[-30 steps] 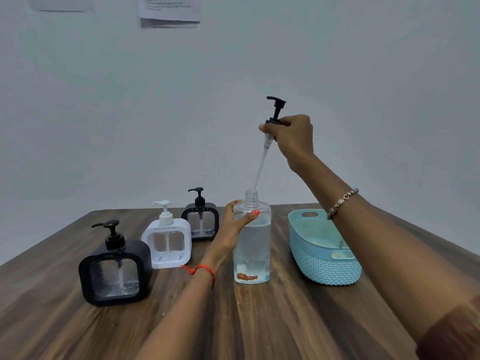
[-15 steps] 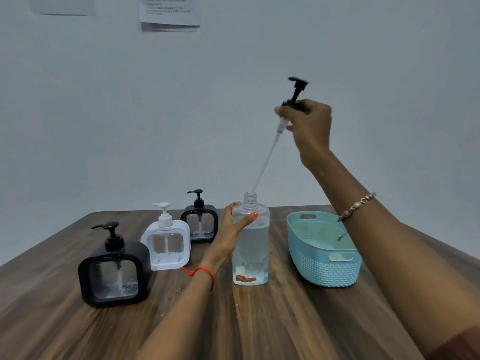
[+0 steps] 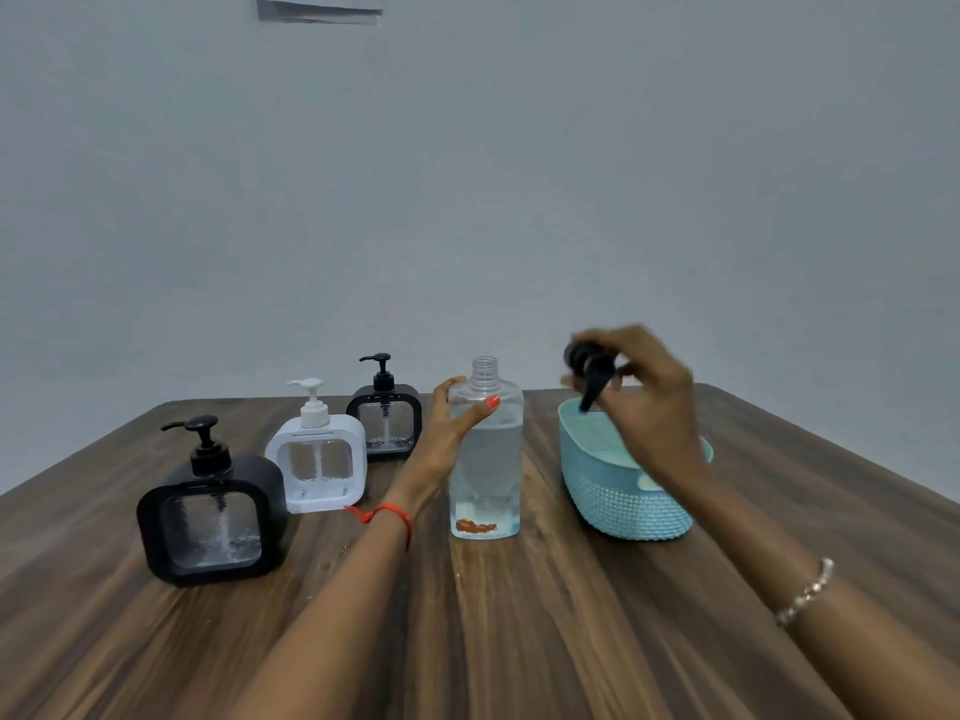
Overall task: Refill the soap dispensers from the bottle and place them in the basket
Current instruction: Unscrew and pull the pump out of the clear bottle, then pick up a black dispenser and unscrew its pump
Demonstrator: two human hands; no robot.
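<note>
Left hand (image 3: 451, 433) wraps around the upper half of the clear refill bottle (image 3: 485, 459), thumb with an orange nail on the near face and fingers behind, steadying it upright on the table (image 3: 545, 641). That bottle stands at the middle of the table, tall and flat-sided, its threaded neck uncapped, filled most of the way with clear liquid, and a small reddish patch shows near its base. Right hand (image 3: 652, 407) is curled around a black pump head (image 3: 592, 374), held above the far left rim of the light blue basket (image 3: 628, 504); the pump is blurred, its spout pointing down, and its tube cannot be made out. The basket sits just right of the bottle, oval, with a knobbly woven wall. Three square soap dispensers stand in a slanting row left of the bottle, all with pumps on: a black one (image 3: 210, 517) nearest and farthest left, a white one (image 3: 317, 459) in the middle, and a second black one (image 3: 387, 420) farthest back, close beside the left hand. Each has a clear window showing its tube and only a little liquid at the bottom. A red thread (image 3: 384, 514) circles the left wrist and a beaded bracelet (image 3: 805, 589) the right.
</note>
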